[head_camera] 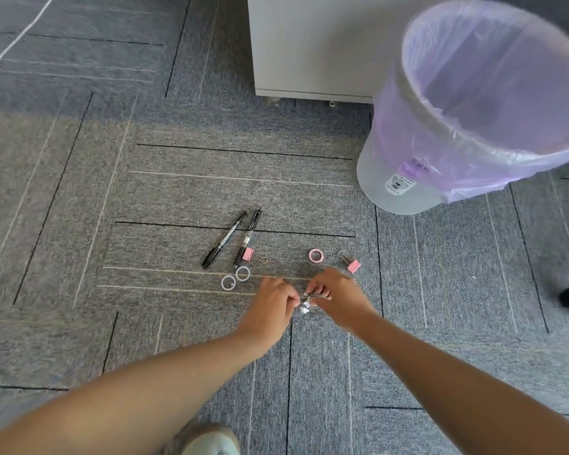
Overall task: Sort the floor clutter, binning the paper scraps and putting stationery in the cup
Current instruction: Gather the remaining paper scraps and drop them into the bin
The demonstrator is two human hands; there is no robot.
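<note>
Beside the lined, seemingly empty bin (473, 103), both hands' fingers (312, 290) pinch paper scraps (304, 307).

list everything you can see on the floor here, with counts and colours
pens: 2, black, centre of carpet, side by side
binder clips: 2, pink, one by the pens, one right of the tape roll
tape roll: 1, pink, between the clips
rings: 2, clear-white, below the pens
paper scrap: 1, white, crumpled, pinched by both hands
bin: 1, translucent with purple liner, upper right
cabinet: 1, white, top
shoe: 1, pale, bottom edge
left hand: 1
right hand: 1
</note>
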